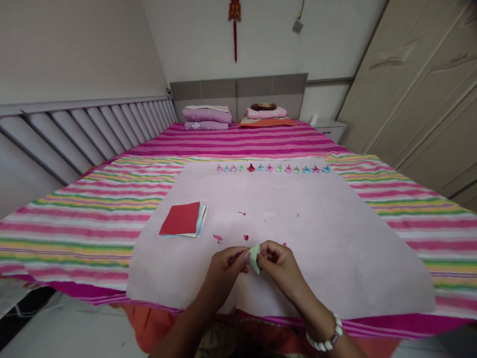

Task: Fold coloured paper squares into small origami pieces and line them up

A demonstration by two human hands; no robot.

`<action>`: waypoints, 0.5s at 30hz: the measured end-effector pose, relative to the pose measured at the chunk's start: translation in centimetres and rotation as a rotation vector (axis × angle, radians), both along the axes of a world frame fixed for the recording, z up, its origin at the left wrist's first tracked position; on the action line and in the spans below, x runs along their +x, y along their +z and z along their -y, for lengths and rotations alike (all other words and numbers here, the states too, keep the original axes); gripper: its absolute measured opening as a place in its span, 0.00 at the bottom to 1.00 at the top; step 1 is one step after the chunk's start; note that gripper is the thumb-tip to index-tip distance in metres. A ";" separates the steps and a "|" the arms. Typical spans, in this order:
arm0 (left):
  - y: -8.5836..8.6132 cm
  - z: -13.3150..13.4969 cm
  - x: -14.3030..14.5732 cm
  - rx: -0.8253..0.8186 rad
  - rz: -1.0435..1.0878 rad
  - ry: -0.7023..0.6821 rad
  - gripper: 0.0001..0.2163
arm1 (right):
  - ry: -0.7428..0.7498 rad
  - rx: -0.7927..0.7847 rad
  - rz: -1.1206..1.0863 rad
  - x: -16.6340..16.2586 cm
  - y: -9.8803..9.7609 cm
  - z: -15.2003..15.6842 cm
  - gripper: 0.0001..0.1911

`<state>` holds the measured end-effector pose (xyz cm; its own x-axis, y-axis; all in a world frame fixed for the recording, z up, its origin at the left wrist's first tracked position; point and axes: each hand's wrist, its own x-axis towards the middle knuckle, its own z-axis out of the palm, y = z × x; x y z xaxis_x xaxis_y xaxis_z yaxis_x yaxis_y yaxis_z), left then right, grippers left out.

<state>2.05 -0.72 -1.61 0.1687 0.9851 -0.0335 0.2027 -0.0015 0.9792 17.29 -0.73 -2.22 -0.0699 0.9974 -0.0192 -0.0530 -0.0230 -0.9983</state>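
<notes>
Holding pale green folded paper (254, 259) in the grip of left hand (228, 262) and right hand (279, 260), lower centre of the frame. Showing nightstand (330, 123) at upper right, with closed drawer (335, 133) hiding any contents.

A loose bracelet (328, 344) of chunky, rounded white beads, a few darker ones among them, circled the right wrist. Left hand (225, 266) and right hand (281, 264) were bare, sleeveless along the visible forearms. Orange-red cloth (149, 328), apparently clothing, showed below.
</notes>
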 end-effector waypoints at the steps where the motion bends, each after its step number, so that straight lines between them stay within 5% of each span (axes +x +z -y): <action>1: -0.1 0.2 0.2 0.043 -0.050 0.023 0.14 | -0.048 0.029 0.054 -0.2 -0.1 0.1 0.07; 6: -0.8 0.9 0.7 0.266 -0.316 0.132 0.23 | -0.182 0.217 0.301 -0.6 -0.3 0.6 0.03; 15: -0.6 1.2 0.8 0.370 -0.434 0.032 0.10 | -0.130 0.316 0.380 -0.9 0.1 1.1 0.07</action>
<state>2.87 -1.92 -2.21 0.1863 0.9487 0.2554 0.5921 -0.3158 0.7414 16.39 -1.78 -2.13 0.0090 0.9586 0.2845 0.3330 0.2654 -0.9048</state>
